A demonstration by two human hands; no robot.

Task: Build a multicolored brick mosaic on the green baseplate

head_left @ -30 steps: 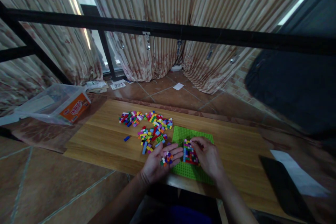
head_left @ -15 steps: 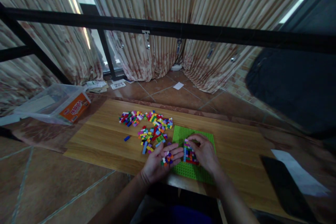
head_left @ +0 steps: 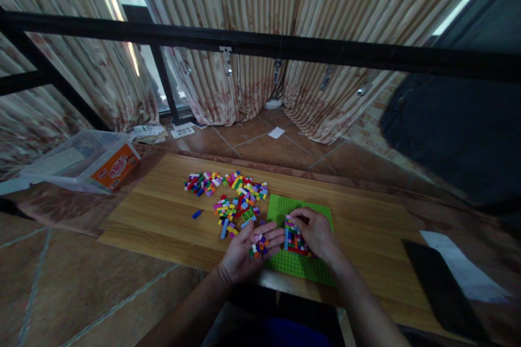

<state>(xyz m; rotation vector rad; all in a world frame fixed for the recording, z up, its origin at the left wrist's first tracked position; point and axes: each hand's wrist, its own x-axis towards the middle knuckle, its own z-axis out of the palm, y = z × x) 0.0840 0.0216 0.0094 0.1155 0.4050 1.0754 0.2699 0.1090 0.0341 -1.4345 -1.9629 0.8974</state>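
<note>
Palm up, my left hand (head_left: 248,255) carries a handful of small toy bricks (head_left: 259,245) in several colours, its fingers stretched out toward the right. Beside it lies a green studded baseplate (head_left: 301,268), with a multicoloured block of toy bricks (head_left: 293,238) built on it. My right hand (head_left: 319,233) bends over the upper end of that block, thumb and forefinger pinched together at a pink toy brick (head_left: 288,219). The fingers partly cover the right side of the build.
Loose bricks lie in piles (head_left: 244,187) on the wooden table (head_left: 154,211), with a single blue brick (head_left: 197,214) to their left. A clear plastic box (head_left: 81,162) stands at far left. A black flat object (head_left: 439,287) and white paper (head_left: 464,265) lie at right.
Hardly anything differs. Both hands keep their places, my right fingers still at the top of the brick build.
</note>
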